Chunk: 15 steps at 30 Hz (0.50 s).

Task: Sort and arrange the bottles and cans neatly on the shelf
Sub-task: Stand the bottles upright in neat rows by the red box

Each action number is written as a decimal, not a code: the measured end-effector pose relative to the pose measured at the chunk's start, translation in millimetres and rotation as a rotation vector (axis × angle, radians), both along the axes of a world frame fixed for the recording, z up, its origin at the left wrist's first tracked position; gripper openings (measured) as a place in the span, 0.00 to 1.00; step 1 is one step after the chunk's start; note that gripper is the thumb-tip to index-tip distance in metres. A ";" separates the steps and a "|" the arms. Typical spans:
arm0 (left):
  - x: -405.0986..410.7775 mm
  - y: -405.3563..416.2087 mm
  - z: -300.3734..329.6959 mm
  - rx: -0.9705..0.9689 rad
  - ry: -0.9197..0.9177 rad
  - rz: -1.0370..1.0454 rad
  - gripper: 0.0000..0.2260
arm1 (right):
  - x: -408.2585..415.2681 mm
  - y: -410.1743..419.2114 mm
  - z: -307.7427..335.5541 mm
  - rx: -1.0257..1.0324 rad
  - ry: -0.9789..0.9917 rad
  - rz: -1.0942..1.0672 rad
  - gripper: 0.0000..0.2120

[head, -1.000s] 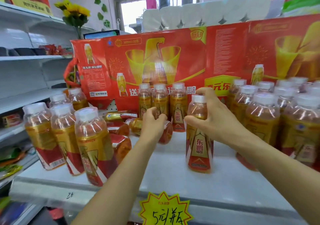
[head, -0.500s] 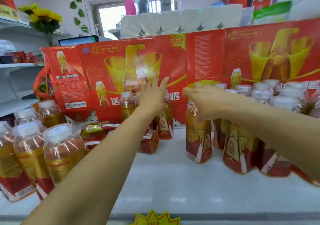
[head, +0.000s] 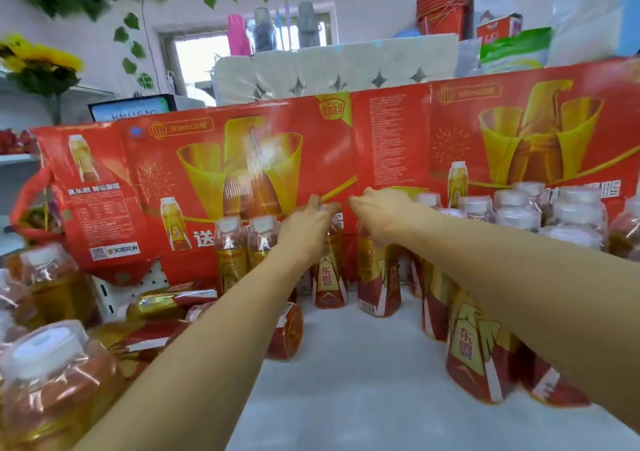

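Left hand: we see the left hand (head: 304, 228) reached to the back row, fingers curled over the top of a clear plastic bottle of amber drink with a red-and-gold label (head: 329, 277); its cap is hidden under the hand.
Right hand: the right hand (head: 382, 215) curls over the top of the neighbouring upright bottle of the same kind (head: 377, 277); we cannot tell how tight the hold is.
The two bottles: both stand upright at the back of the white shelf (head: 346, 381), just beside each other, against the red printed cardboard backing (head: 214, 173).
Back row, left: two more white-capped bottles (head: 230, 246) stand upright just left of the left hand.
Right group: a cluster of upright white-capped bottles (head: 516, 215) fills the right side, under and behind the right forearm.
Left group: upright bottles (head: 45, 364) crowd the near-left edge.
Lying bottles: several bottles lie on their sides (head: 287, 332) on the shelf beneath the left forearm.
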<state>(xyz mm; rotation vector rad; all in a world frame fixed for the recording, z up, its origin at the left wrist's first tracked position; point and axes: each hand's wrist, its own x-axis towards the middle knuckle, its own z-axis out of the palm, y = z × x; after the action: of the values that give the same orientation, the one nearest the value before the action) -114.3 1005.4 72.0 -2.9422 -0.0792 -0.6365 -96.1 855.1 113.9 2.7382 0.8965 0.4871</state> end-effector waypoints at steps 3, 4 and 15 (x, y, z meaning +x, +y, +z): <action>2.1 1.0 -3.1 0.011 -0.016 -0.012 0.37 | 9.0 4.3 0.9 -0.023 -0.038 0.006 0.26; -0.8 1.5 -5.3 0.013 -0.035 -0.018 0.38 | 9.5 4.9 1.0 -0.038 -0.043 0.003 0.25; -126.7 17.6 -69.9 -0.256 -0.189 0.364 0.36 | -58.5 51.0 -25.0 0.325 -0.069 0.417 0.15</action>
<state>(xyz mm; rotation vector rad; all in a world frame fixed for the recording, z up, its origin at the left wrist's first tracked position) -241.0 1023.0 2.1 -2.9704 -0.7465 -0.8968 -154.6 906.1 88.9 2.7839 1.4971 0.8635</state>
